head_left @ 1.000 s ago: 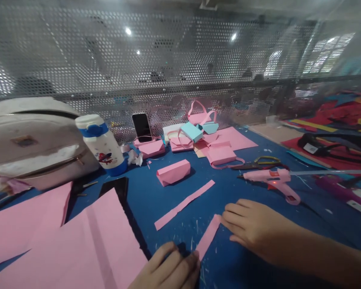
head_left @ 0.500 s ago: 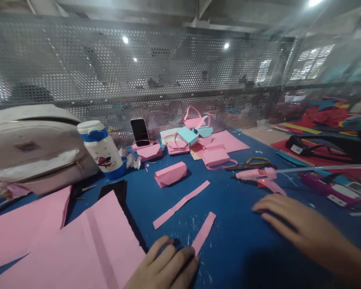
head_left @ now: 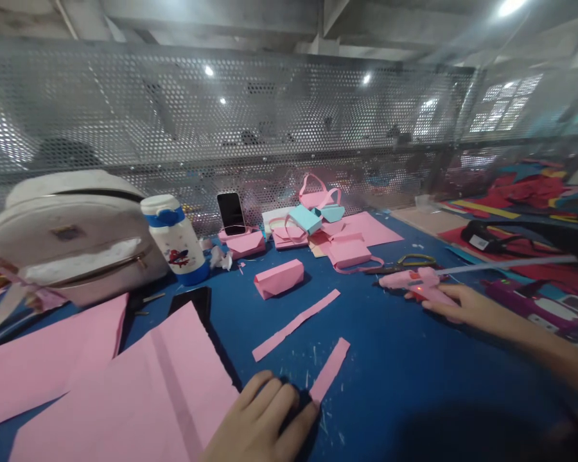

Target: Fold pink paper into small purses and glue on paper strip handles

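My left hand (head_left: 264, 423) lies flat on the blue table (head_left: 395, 385) at the bottom centre, a fingertip against the near end of a short pink paper strip (head_left: 330, 371). A longer pink strip (head_left: 296, 324) lies just beyond. My right hand (head_left: 462, 308) is stretched out to the right, its fingers touching the handle of a pink glue gun (head_left: 417, 281) that lies on the table with a clear glue stick poking out of its back. A folded pink paper box (head_left: 279, 279) sits in the middle.
Large pink sheets (head_left: 139, 391) cover the near left, over a black phone (head_left: 192, 301). A white bag (head_left: 72, 234) and bottle (head_left: 176, 240) stand at left. Scissors (head_left: 409, 263) lie behind the gun. Paper handbags (head_left: 318, 224) and a propped phone (head_left: 231, 212) line the mesh wall. Coloured sheets pile up at right.
My right hand left the short strip's far end and moved right and away to the glue gun's handle. My left hand stayed at the strip's near end.
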`<state>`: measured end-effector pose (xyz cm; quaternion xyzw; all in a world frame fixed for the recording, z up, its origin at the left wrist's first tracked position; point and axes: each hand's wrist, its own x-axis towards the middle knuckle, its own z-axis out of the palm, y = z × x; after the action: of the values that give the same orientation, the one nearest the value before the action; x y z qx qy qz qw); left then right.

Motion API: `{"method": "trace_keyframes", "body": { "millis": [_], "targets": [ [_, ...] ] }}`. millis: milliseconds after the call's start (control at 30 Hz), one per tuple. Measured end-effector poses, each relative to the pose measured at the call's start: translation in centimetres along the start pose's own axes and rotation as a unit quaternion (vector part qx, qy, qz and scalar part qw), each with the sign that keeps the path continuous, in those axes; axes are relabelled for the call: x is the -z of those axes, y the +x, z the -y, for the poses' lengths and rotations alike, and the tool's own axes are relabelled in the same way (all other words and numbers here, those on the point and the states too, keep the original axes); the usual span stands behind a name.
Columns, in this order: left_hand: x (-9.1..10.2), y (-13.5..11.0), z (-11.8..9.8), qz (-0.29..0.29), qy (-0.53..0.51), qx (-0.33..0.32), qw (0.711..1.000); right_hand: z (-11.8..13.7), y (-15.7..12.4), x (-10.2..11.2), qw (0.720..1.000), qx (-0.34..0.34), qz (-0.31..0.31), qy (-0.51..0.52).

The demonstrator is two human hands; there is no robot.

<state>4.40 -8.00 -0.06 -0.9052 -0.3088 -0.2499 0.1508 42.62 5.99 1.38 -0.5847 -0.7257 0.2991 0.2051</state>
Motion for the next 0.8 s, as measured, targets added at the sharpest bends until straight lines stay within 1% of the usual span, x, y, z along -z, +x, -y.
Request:
{"method": "trace_keyframes", "body": {
  "millis": [67, 100, 133, 200, 267, 367, 433, 533, 633, 733, 800],
  "targets": [
    [0.0, 0.1, 0.1, -0.004, -0.005, 0.000, 1.000, 1.2, 0.0, -0.2, 0.999, 0.023, -0.003, 0.037],
    [-0.1, 0.1, 0.2, -0.004, -0.007, -0.001, 1.000, 1.9, -0.2, -0.4, 0.998, 0.027, 0.005, 0.054],
    [-0.2, 0.0, 0.3, -0.004, -0.010, -0.004, 1.000, 2.7, -0.6, -0.7, 0.997, 0.026, 0.030, 0.073],
    [-0.4, 0.0, 0.4, -0.004, -0.015, -0.009, 1.000, 4.3, -1.5, -1.3, 0.989, 0.025, 0.104, 0.106],
    [-0.5, -0.1, 0.4, -0.005, -0.019, -0.013, 1.000, 6.0, -2.4, -2.2, 0.981, 0.023, 0.163, 0.103],
    [-0.5, -0.2, 0.5, 0.000, -0.019, -0.020, 1.000, 8.1, -3.4, -3.6, 0.976, 0.002, 0.209, 0.066],
    [-0.4, -0.2, 0.5, 0.004, -0.016, -0.025, 1.000, 9.2, -3.7, -4.3, 0.967, -0.001, 0.245, 0.071],
    [-0.4, -0.2, 0.5, 0.004, -0.010, -0.026, 1.000, 10.2, -3.5, -5.1, 0.955, 0.014, 0.282, 0.094],
    [-0.6, -0.3, 0.6, -0.002, -0.005, -0.025, 1.000, 10.5, -3.2, -5.6, 0.943, 0.012, 0.311, 0.117],
    [-0.8, -0.3, 0.6, -0.010, -0.008, -0.021, 1.000, 10.6, -3.1, -5.8, 0.933, 0.001, 0.336, 0.127],
    [-0.8, -0.4, 0.5, -0.011, -0.008, -0.018, 1.000, 10.8, -3.1, -5.8, 0.929, 0.007, 0.349, 0.122]
  ]
}}
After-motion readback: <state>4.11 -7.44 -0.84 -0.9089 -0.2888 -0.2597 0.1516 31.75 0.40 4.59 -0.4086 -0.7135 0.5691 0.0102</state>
